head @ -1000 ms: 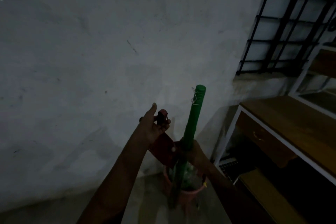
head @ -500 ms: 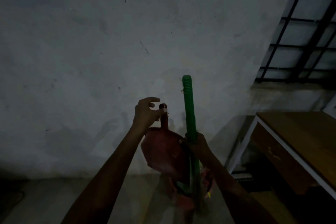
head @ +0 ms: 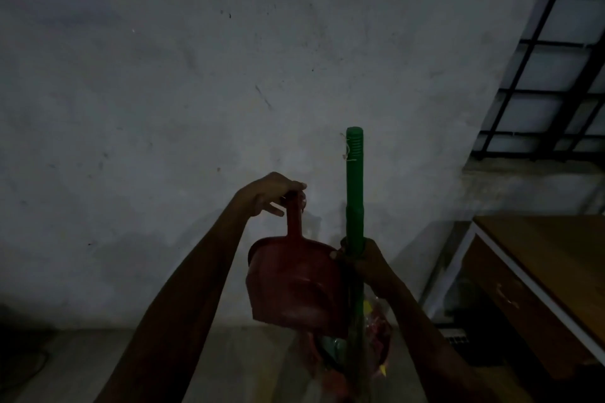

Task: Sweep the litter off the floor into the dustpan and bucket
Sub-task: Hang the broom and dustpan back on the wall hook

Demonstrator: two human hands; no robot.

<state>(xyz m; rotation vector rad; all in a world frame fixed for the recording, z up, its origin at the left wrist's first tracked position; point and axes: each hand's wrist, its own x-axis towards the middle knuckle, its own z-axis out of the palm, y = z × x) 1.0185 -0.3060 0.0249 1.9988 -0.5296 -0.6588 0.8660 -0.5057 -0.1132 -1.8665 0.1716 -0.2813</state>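
- The left hand (head: 271, 195) pinches the top of the handle of a red dustpan (head: 294, 285), fingers curled over the end and the thumb underneath.
- The dustpan hangs from that grip with its handle upright and its scoop pointing down, held up in front of the wall (head: 196, 91).
- The right hand (head: 361, 260) is wrapped around the green handle of a broom (head: 355, 193), gripping it partway down the shaft.
- The broom stands nearly upright just right of the dustpan, its ribbed top end above both hands; a bit of pale string hangs off the top.
- The scoop's right edge is just beside the broom shaft and the right hand's knuckles; whether they touch cannot be told.
- Below the scoop sits a reddish bucket (head: 381, 347) on the floor (head: 98, 370), mostly hidden behind the dustpan and shaft; something green and bits of yellow show inside it, too dim to identify.
- The lower end of the broom runs down in front of the bucket and is lost in shadow.
- At the right stands a table (head: 556, 258) with a wooden top and a white frame.
- Above it, a window with a dark grille (head: 556, 75) fills the upper right corner.
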